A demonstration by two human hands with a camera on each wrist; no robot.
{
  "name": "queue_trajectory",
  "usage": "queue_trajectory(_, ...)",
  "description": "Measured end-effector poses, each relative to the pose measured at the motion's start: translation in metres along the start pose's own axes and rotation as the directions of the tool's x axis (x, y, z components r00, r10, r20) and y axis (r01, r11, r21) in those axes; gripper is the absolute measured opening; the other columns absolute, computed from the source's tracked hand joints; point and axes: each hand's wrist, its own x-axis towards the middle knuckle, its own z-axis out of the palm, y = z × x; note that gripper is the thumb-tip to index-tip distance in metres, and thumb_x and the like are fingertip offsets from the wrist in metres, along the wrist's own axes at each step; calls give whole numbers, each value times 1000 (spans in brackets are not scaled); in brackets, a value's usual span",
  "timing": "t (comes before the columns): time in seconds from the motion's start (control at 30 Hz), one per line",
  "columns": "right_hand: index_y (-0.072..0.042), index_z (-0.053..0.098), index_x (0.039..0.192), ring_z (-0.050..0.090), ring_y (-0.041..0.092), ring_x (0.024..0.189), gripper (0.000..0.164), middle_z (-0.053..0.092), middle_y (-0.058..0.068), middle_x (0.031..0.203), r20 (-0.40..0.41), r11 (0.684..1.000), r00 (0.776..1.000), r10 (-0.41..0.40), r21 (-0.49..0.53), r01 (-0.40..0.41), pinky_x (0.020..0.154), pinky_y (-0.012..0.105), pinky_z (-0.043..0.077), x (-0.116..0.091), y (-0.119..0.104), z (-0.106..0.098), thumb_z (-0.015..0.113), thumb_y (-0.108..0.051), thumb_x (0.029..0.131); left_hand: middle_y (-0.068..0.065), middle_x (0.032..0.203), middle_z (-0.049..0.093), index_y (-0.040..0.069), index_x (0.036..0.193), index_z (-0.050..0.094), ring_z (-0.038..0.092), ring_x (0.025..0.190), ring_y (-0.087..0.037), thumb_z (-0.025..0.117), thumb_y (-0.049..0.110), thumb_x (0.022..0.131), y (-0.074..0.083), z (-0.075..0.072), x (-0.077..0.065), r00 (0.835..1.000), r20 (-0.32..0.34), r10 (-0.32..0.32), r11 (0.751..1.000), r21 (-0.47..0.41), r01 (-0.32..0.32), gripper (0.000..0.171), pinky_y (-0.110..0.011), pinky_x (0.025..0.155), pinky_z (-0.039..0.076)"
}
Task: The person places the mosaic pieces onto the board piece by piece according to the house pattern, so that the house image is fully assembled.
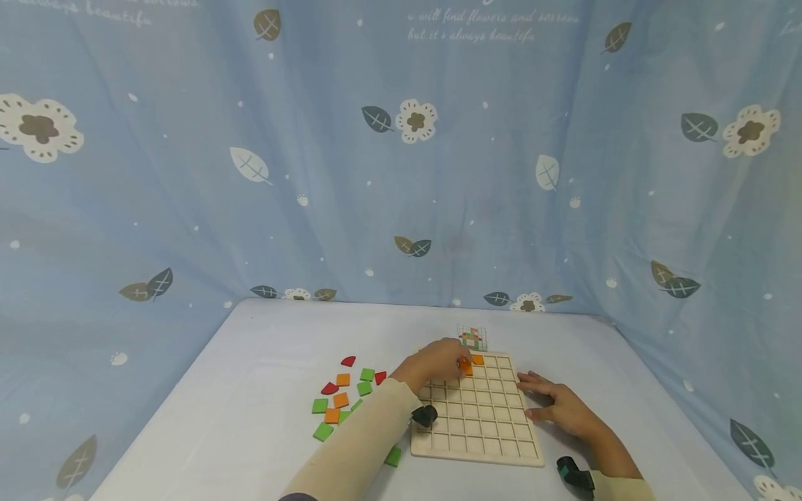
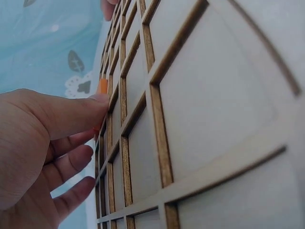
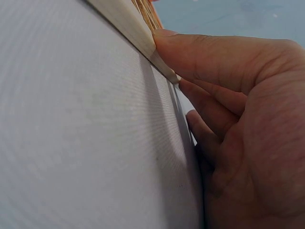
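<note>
A pale wooden grid board [image 1: 476,459] lies on the white table. My left hand [image 1: 441,360] reaches over its far left part and pinches an orange square tile [image 1: 466,368] at one of the cells. In the left wrist view, the thumb presses against that orange tile [image 2: 103,86], which is mostly hidden behind it. Another orange tile [image 1: 478,360] sits in the far row, just to the right. Beside the board's right edge rests my right hand [image 1: 560,407], fingers extended. The right wrist view shows its thumb [image 3: 190,55] touching the board's edge [image 3: 138,36].
Left of the board lie loose tiles: several green squares [image 1: 320,406], orange squares [image 1: 342,380] and red quarter-round pieces [image 1: 329,388]. My left forearm [image 1: 357,442] covers some of them. Behind the board is a small pattern card [image 1: 473,337]. A blue printed curtain [image 1: 338,209] surrounds the table.
</note>
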Motion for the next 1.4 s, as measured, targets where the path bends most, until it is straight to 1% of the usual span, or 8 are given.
queue_trajectory(0.13,-4,63,128,21,44,140,62,42,16,147,2,1000,1000,-11,10,11,106,66,15,0,1,0,81,-28,74,10,110,65,20,114,73,58,105,-8,73,21,89,0,0,-1,1000,9,-14,1000,-11,14,25,-26,89,46)
queue_trajectory(0.37,-4,64,127,22,44,140,61,42,16,147,-2,1000,1000,-15,13,15,105,67,16,0,1,-1,81,-28,73,11,108,65,21,111,73,59,101,-7,72,20,89,-1,1,-1,1000,17,-7,999,-37,7,22,-26,86,47)
queue_trajectory(0.53,-4,64,127,21,44,140,61,42,16,147,3,1000,1000,-10,17,10,106,67,14,1,1,1,81,-28,73,11,108,65,20,113,73,58,104,-7,74,21,88,-1,-1,-5,1000,7,-21,999,-36,21,25,-26,88,46)
queue_trajectory(0.7,-4,64,127,22,44,140,62,43,16,146,3,1000,1000,-1,-4,1,106,66,15,2,1,2,82,-29,72,10,107,64,19,113,73,58,103,-7,72,21,90,-4,-4,-10,1000,-6,-15,1000,-5,15,24,-24,88,46)
queue_trajectory(0.87,-4,64,127,22,45,140,63,43,17,146,3,1000,1000,-4,-16,4,105,67,16,1,1,0,82,-30,72,9,107,63,19,114,72,58,100,-7,69,20,92,-9,-11,-21,1000,-10,-15,999,35,15,23,-24,86,47)
queue_trajectory(1.0,-3,63,128,22,46,139,64,42,18,147,4,1000,1000,-3,-19,4,105,67,16,0,0,-1,81,-31,73,7,109,63,18,116,71,59,101,-10,69,18,91,-14,-20,-33,1000,-10,-14,998,56,15,24,-26,86,47)
queue_trajectory(1.1,-3,63,127,23,46,139,64,42,18,147,2,1000,1000,0,-20,0,104,67,17,0,0,0,82,-30,73,7,108,63,18,116,70,59,100,-10,70,20,91,-19,-25,-41,1000,-9,-16,996,87,16,25,-26,85,47)
queue_trajectory(1.4,-2,63,128,19,46,140,63,41,18,147,8,1000,1000,-2,1,2,105,67,14,0,0,0,82,-28,73,6,104,64,16,115,71,58,95,-10,72,20,89,-35,-44,-68,999,-3,-53,990,133,53,26,-27,84,47)
